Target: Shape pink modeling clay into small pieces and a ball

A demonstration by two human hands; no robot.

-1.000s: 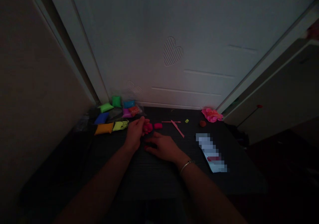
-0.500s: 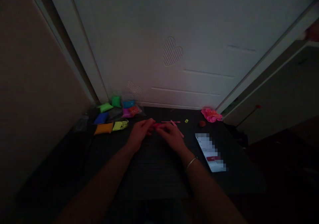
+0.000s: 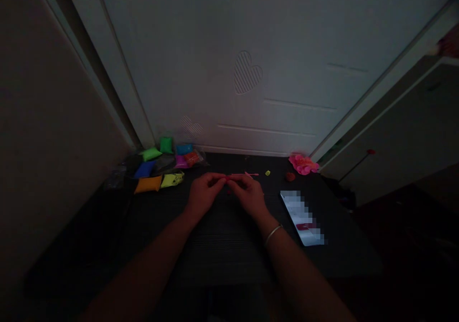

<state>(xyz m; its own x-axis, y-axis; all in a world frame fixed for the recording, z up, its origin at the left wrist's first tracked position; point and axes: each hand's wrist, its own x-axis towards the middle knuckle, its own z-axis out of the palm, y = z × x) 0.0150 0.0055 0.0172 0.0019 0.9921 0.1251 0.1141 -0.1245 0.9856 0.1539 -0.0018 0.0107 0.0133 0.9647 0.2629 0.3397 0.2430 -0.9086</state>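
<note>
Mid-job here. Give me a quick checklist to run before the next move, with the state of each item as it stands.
1. Left hand gripping the pink lump: ok, pinched at the fingertips.
2. Right hand gripping the same lump: ok, pinched from the other side.
3. Lump's full shape visible: not ok, fingers cover most of it.
4. Slim pink rod clear of the right hand: cannot tell, the two overlap in view.
5. Phone clear of the right forearm: ok, a gap shows.
6. Orange packet clear of the left hand: ok.
</note>
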